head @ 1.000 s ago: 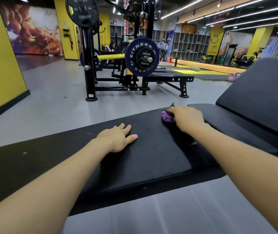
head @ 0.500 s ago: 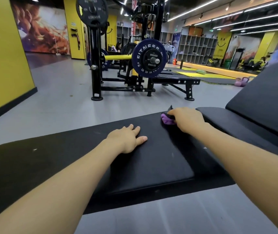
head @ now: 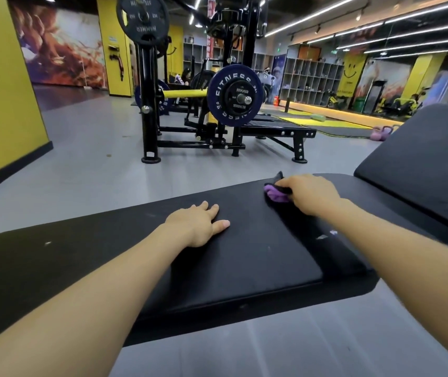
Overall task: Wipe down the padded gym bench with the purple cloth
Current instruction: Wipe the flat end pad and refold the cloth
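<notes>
The purple cloth [head: 275,194] is held bunched under the right hand [head: 309,193] at the bench [head: 244,257] pad's far edge, barely shifted since a second ago; the left hand [head: 197,221] stays flat beside it, so wiping is judged ongoing.

right hand [head: 311,194] grips purple cloth [head: 275,194] (bunched) | left hand [head: 199,223] flat on bench [head: 244,254]

The left hand [head: 198,223] lies flat on the bench [head: 244,257] near its far edge. To its right, the right hand [head: 309,193] covers the cloth [head: 275,194] at that edge. The weight plate [head: 235,97] stands behind the bench.
</notes>
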